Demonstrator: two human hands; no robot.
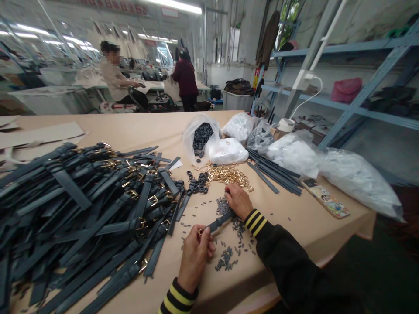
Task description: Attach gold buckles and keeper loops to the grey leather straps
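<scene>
My left hand (196, 253) is closed on the buckle end of a short dark strap (220, 222), thumb on top, with a glint of the gold buckle at the fingertips. The strap slants up to the right, and its far end disappears beneath my right hand (239, 201). The fingers of that hand are curled together; what they hold, if anything, is hidden. Small grey tube-like pieces (225, 260) lie scattered under and around both hands. Just beyond my right hand is a heap of gold buckles (229, 174), with dark loops (199, 183) beside it.
A big pile of dark buckled straps (108, 209) covers the table's left side. Behind are an open bag of loops (202, 136) and white plastic bags (227, 150). Long dark strips (275, 172) and a phone (325, 198) lie right. Two people work in the background.
</scene>
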